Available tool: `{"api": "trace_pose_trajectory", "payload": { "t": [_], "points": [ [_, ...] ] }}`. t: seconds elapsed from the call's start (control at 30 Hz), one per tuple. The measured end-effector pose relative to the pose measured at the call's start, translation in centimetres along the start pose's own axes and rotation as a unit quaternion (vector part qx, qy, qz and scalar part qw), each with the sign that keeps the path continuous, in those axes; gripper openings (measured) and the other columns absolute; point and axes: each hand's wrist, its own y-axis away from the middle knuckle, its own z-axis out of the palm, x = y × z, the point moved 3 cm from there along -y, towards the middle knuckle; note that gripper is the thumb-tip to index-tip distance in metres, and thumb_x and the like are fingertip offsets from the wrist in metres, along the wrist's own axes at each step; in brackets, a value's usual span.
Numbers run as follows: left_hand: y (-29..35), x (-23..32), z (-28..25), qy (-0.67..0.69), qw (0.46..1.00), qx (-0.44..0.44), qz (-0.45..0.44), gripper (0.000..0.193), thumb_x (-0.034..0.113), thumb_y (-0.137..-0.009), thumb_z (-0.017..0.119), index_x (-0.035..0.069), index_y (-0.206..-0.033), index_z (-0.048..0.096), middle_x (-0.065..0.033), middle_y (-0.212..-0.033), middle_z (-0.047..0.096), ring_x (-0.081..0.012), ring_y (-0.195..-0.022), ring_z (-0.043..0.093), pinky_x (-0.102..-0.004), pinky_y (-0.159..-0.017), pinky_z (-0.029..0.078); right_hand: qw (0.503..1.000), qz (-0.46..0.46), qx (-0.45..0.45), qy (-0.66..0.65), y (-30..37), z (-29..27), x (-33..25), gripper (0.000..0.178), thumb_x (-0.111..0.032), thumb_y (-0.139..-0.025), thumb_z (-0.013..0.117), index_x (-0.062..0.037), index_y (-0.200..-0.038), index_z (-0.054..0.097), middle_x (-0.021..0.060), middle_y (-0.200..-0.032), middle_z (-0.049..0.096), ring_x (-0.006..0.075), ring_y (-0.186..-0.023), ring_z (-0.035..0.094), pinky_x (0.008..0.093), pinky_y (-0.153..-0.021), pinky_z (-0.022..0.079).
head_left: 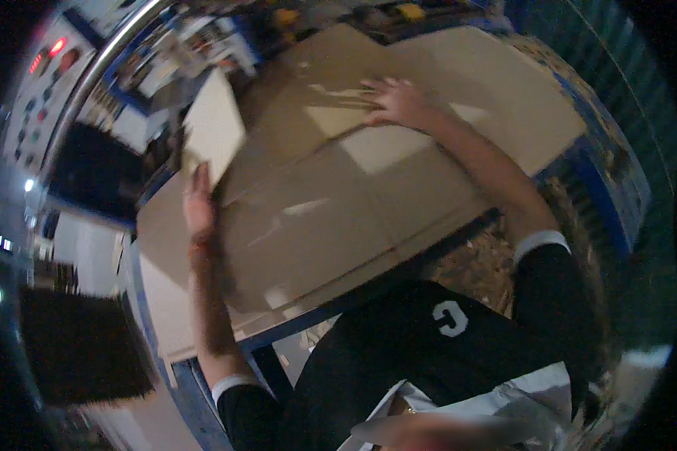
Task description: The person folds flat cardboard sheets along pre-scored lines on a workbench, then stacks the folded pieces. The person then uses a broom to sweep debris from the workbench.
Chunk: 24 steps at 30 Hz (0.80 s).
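Observed: one person works bare-handed over a large brown cardboard sheet (331, 233), which lies flat across a blue-edged table (301, 325) and serves as the reference for all positions below. Creases run across the sheet, and several bright patches show on its surface.

The right hand (402, 104) is on the far part of the sheet, palm down, fingers spread, gripping nothing visible. Just beyond it to the right, a paler cardboard panel (496, 83) extends to the sheet's far right.

The left hand (198, 201) is at the sheet's left side, fingers pointing away from the body, at the lower end of a pale flap (217, 124) that stands out against the darker board. The view there is blurred, and I cannot tell whether these fingers pinch the flap or merely rest against it. A reddish band (201, 244) circles the left wrist.

Surroundings: a control panel (41, 113) with red lights stands well left of the sheet, behind a metal rail (90, 79). Brown scraps (478, 267) lie below the sheet's near right edge. A green ribbed wall (617, 68) rises beyond its right side.
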Motion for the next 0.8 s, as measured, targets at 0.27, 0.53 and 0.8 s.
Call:
{"api": "trace_pose_trajectory", "payload": {
  "t": [0.27,0.53,0.8],
  "points": [
    [2.8,-2.1,-0.4,-0.185,0.982,0.000,0.042,0.053,0.014,-0.080,0.058,0.004,-0.129,0.041,-0.0181,-0.130,0.043,-0.0405,-0.118,0.040,-0.0456,-0.097,0.035,0.979,0.136,-0.132,-0.071,1.6,-0.7,-3.2,0.056,-0.049,-0.087,0.040,-0.0156,-0.132,0.038,0.0116,-0.139,0.032,0.0313,-0.128,0.028,0.0522,-0.100,0.026],
    [7.2,-4.9,1.3,0.051,0.971,-0.007,-0.234,0.062,0.033,-0.084,0.057,0.000,-0.132,0.035,-0.0232,-0.131,0.041,-0.0343,-0.120,0.042,-0.0394,-0.101,0.032,0.957,0.248,-0.091,-0.120,-0.8,3.6,-4.0,0.071,-0.051,-0.088,0.035,-0.0079,-0.141,0.015,0.0192,-0.147,0.002,0.0363,-0.136,0.000,0.0513,-0.107,0.010],
    [10.4,1.3,-3.6,-0.008,0.982,0.066,-0.177,0.061,0.033,-0.086,0.054,-0.001,-0.133,0.033,-0.0220,-0.133,0.036,-0.0332,-0.122,0.039,-0.0402,-0.101,0.032,0.943,0.205,-0.056,-0.255,3.4,-3.1,1.7,0.072,-0.050,-0.085,0.045,-0.0102,-0.140,0.022,0.0182,-0.145,0.015,0.0329,-0.136,0.009,0.0477,-0.107,0.015]
  ]
}}
